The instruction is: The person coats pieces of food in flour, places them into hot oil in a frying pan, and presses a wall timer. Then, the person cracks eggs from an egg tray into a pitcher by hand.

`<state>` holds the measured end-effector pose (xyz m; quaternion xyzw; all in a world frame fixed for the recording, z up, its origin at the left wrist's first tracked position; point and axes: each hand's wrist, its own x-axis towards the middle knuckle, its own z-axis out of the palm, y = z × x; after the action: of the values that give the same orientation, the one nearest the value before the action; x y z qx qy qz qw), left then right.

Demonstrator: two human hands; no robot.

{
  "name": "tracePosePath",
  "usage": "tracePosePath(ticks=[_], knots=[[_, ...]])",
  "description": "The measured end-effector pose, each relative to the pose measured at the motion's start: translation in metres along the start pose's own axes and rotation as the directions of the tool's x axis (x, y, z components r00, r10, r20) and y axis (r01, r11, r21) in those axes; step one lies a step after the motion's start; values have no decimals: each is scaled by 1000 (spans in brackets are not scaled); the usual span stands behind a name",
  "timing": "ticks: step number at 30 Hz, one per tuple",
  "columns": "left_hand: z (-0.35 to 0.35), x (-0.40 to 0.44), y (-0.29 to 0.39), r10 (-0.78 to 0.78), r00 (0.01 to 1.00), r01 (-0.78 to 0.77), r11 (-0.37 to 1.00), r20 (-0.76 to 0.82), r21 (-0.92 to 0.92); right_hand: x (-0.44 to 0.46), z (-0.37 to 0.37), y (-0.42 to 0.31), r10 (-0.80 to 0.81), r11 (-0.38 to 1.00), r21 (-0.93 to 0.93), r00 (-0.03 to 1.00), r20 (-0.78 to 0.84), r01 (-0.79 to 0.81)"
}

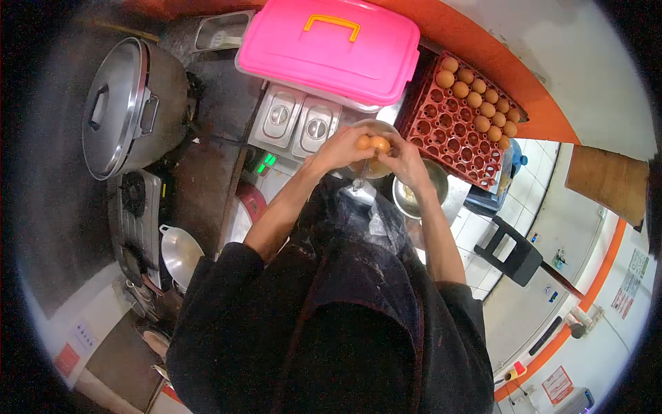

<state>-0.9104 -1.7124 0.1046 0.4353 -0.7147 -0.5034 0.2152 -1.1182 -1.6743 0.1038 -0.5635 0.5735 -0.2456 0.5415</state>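
Observation:
My left hand (336,150) and my right hand (407,164) meet above a bowl (374,126), fingers closed around brown egg (379,143) shapes. Two rounded pieces show side by side between the fingertips; whether they are two eggs or halves of one cannot be told. The hands cover much of the bowl. Just below them a metal utensil (360,185) with a shiny flat end points toward my apron. Under my right wrist sits a metal bowl (407,200) with shell-like bits inside, partly hidden by the forearm.
A red egg tray (441,141) with several brown eggs stands at the right. Behind my hands are a pink lidded box (324,55) and lidded steel containers (278,116). At the left stand a large pot (162,103), a stove (141,228) and a wok (181,254).

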Motion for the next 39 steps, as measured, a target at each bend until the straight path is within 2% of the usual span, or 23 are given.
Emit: tracePosePath(ticks=[2,5,8,10,11,13,15,17,20,22,23,25,26,27,29,31,32,33,34,36,37,38,39], knots=[[3,3,-8,-62,997,58,993,37,107,4,4,-1,-2,999,-34,1000,-13,1],[5,6,-14,-23,999,15,985,44,173,6,4,-6,-64,990,-128,998,-29,60],[-1,6,-18,26,999,-28,997,31,78,4,1,-10,25,987,-157,1000,10,-23],[-7,6,-13,18,997,-29,990,77,136,2,-3,-5,-209,933,-295,978,20,205],[-10,6,-10,9,993,-31,981,117,194,2,-2,-5,-206,934,-294,978,16,202],[-10,8,-8,41,993,-67,968,109,243,1,3,-4,-407,802,-489,913,-28,343],[-12,8,-5,75,992,-103,949,104,297,1,8,1,-381,805,-519,921,-78,288],[-16,6,1,-10,993,-36,919,116,392,1,14,3,-354,808,-543,926,-135,230],[-18,-2,19,51,998,-61,909,35,413,-2,22,1,-283,920,-362,896,-342,152],[-10,-4,35,131,991,-127,912,16,390,-13,19,2,65,991,132,956,-285,-28],[0,-4,44,180,983,-153,917,-41,368,-19,24,10,128,888,460,955,-268,10],[27,1,69,244,970,-227,905,-2,361,-54,16,-20,312,512,858,922,-228,39],[41,0,81,281,959,-276,903,34,329,-72,12,-11,334,503,862,907,-256,59],[53,-2,96,316,947,-319,899,60,300,-90,8,-1,245,631,758,885,-396,164],[86,-1,118,235,953,-285,909,191,303,-128,-6,16,137,738,619,840,-525,267],[130,-2,117,457,784,-534,842,421,81,-180,-19,29,418,341,890,799,-433,303],[148,-3,128,453,780,-532,843,431,78,-202,-24,38,456,341,887,771,-445,310],[165,-2,141,375,748,-479,876,547,55,-222,-28,51,491,343,883,741,-459,319],[175,0,150,299,696,-426,904,653,40,-241,-33,62,547,395,872,689,-476,290],[178,-1,162,271,712,-369,929,648,17,-273,-40,109,610,484,834,580,-539,265],[178,-1,165,241,734,-308,951,635,-4,-284,-48,126,609,485,831,576,-545,273],[184,-5,148,330,777,-357,932,536,-56,-293,-57,140,708,516,853,521,-477,79],[178,-3,148,338,773,-366,929,537,-58,-302,-64,155,794,513,850,441,-417,-119]])
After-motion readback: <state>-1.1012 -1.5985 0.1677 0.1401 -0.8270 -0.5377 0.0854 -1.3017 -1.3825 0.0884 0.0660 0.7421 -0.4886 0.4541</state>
